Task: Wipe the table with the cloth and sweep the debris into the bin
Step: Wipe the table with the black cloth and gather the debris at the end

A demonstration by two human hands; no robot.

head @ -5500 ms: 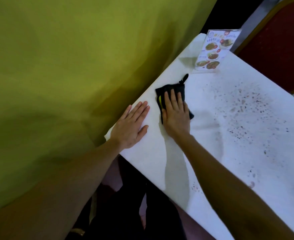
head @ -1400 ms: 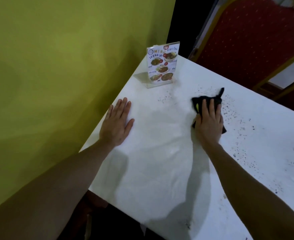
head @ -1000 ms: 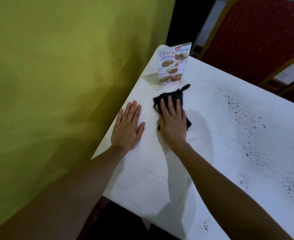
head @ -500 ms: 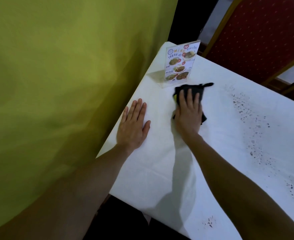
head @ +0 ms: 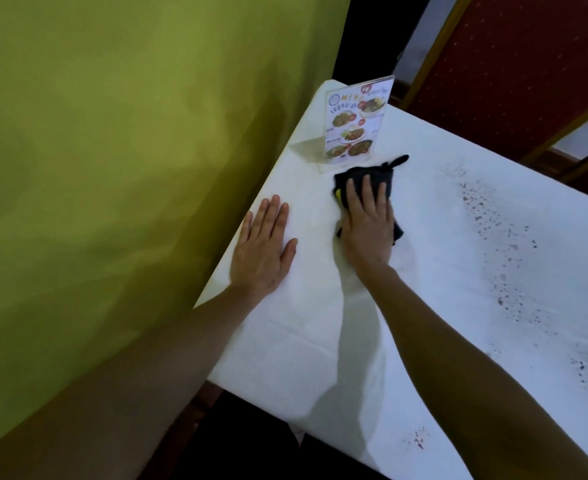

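Note:
A folded black cloth (head: 372, 175) with a small loop lies on the white table (head: 320, 341), just in front of the menu stand. My right hand (head: 367, 225) presses flat on the cloth, fingers together and pointing away from me. My left hand (head: 263, 249) rests flat and spread on the table near its left edge, holding nothing. Dark debris specks (head: 493, 230) are scattered in a band across the table to the right of the cloth. No bin is in view.
A clear acrylic menu stand (head: 353, 124) is upright at the table's far left corner. A yellow-green wall (head: 112, 168) runs along the table's left edge. Red chairs with gold frames (head: 514, 64) stand beyond the far edge. A few specks (head: 417, 441) lie near the front edge.
My right hand has slid the cloth from the speckled area left to near my left hand, then forward to the menu stand. My left hand has stayed flat on the table.

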